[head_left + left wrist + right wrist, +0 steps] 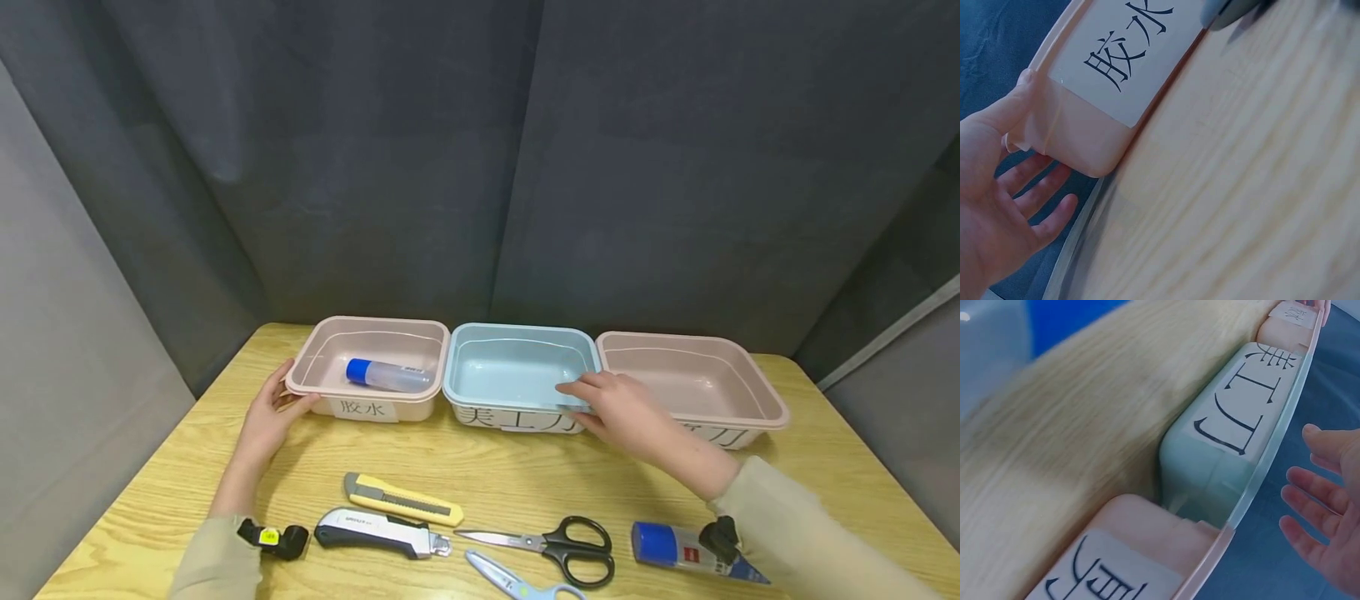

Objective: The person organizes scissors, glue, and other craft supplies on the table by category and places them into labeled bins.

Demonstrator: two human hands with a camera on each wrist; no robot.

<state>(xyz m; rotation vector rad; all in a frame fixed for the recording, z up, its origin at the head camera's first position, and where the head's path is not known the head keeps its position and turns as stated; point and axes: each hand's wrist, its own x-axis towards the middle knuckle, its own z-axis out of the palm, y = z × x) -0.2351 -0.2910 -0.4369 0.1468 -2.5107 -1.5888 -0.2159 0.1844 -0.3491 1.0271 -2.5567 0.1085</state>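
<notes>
At the left end of the row is a pink bin [420,408] with a paper label, holding a blue-capped clear glue bottle [390,376]. My left hand [267,419] holds its front left corner, thumb at the front rim and fingers round the side; the left wrist view shows the thumb on the rim [1025,78]. Over the front right corner of the blue bin [517,379] hovers my right hand [622,412], fingers spread, nothing in them. In the right wrist view, the fingers [1313,509] stand apart from the bin's rim.
Another pink bin [690,387] stands at the right. Nearer lie a yellow box cutter [405,498], a white-and-black utility knife [375,531], black-handled scissors [570,546], light-blue scissors [510,577] and a blue-capped glue bottle [678,546]. A dark curtain [450,167] hangs behind.
</notes>
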